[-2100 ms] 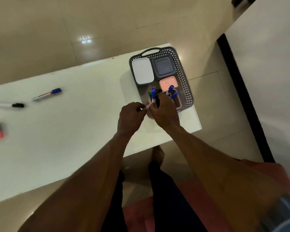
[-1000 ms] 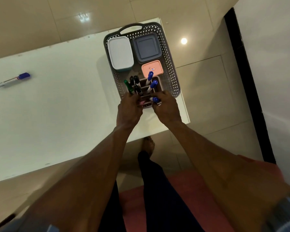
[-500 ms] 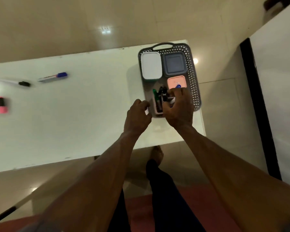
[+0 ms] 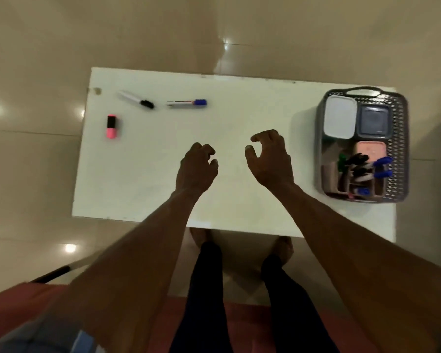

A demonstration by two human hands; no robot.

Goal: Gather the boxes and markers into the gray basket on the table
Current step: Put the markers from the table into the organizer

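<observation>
Gray basket (image 4: pixel 400 128) at table's (image 4: pixel 239 200) right end, partly filled; three markers loose at left.
Basket holds white box (image 4: pixel 340 120), gray box (image 4: pixel 373 121), pink box (image 4: pixel 370 152), plus an organizer (image 4: pixel 341 183) of markers. Black-capped marker (image 4: pixel 136 99), blue-capped marker (image 4: pixel 187 103) and pink highlighter (image 4: pixel 111 126) lie near the far-left corner. Left hand (image 4: pixel 196 168) and right hand (image 4: pixel 270 156) hover mid-table, fingers loosely curled, holding nothing. Bare tabletop lies between hands and markers.

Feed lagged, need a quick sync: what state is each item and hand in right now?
Left hand: empty, curled.
Right hand: empty, open.
Gray basket: holds boxes, markers.
White box: lidded, in basket.
Blue marker: capped, on table.
Black marker: capped, on table.
Pink highlighter: capped, on table.
</observation>
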